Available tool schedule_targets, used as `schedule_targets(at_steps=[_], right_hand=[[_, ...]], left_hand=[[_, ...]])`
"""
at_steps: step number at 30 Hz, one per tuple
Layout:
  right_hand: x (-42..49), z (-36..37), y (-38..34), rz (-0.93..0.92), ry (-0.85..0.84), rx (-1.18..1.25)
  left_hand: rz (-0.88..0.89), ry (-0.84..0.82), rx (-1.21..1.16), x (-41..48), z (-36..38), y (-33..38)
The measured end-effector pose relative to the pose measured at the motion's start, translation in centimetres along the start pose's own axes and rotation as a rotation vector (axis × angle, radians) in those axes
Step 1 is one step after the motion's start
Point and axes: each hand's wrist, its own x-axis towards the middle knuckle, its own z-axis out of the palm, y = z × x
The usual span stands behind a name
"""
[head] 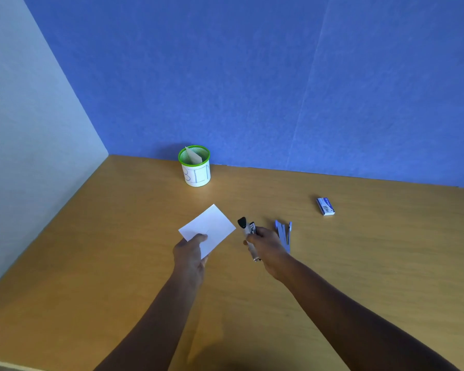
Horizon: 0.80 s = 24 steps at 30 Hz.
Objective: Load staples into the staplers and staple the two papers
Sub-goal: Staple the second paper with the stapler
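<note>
My left hand (190,253) pinches a white paper (209,227) by its near corner and holds it just above the wooden table (118,236). To its right, my right hand (268,246) grips a black and silver stapler (248,231), black tip pointing away toward the paper's right edge. A second stapler (284,234), blue, lies open on the table just right of my right hand. A small blue and white staple box (325,206) lies farther right and back.
A green-rimmed mesh cup (196,167) labelled "BIN" stands near the back wall with a folded paper (193,156) sticking out of it. A blue wall borders the table at the back and a pale wall on the left.
</note>
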Motion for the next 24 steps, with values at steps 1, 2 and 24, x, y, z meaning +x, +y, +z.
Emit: schedule_targets(at_steps=[1, 2, 24], right_hand=[[0.4, 0.3, 0.0, -0.016, 0.028, -0.075], [0.7, 0.6, 0.0, -0.041, 0.056, -0.159], [4.2, 3.1, 1.5, -0.094, 0.385, -0.755]], left_hand=[[-0.006, 0.003, -0.003, 0.3, -0.1, 0.1], [-0.012, 0.004, -0.006, 0.5, -0.3, 0.2], [-0.031, -0.052, 0.054, 4.0, -1.6, 0.7]])
